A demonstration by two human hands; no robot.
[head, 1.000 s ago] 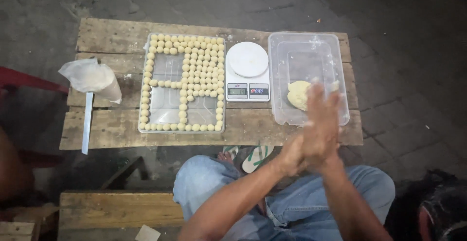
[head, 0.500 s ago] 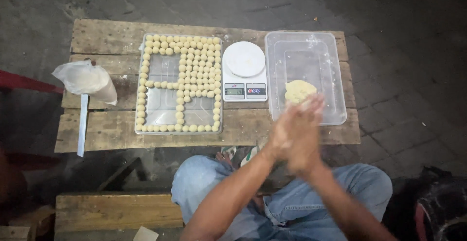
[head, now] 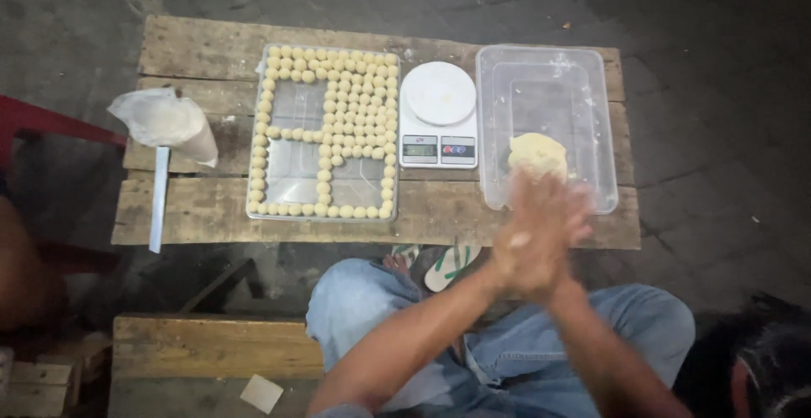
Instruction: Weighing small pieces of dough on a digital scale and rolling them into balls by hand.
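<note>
Across the wooden counter (head: pixel 211 211), going from big to small: the clear plastic tub (head: pixel 583 89) stands at about 2 o'clock, holding a pale yellow lump of dough (head: pixel 536 153) near its front wall. At 11 o'clock lies the metal tray (head: pixel 291 177), lined with rows of small dough balls (head: pixel 359 101), round, pale and much alike in size. Between tray and tub sits a white kitchen scale (head: pixel 438 114). A floury plastic bag (head: pixel 160 121) rests at 9 o'clock.

Below the tub, at about 4 o'clock over the knees, the left hand (head: pixel 515 253) and right hand (head: pixel 553 215) are pressed palm to palm, blurred; whatever piece lies between them is hidden, so I cannot tell its shape. Rolling well, I judge, calls for light, even pressure and small circles, so that the ball matches those on the tray.
</note>
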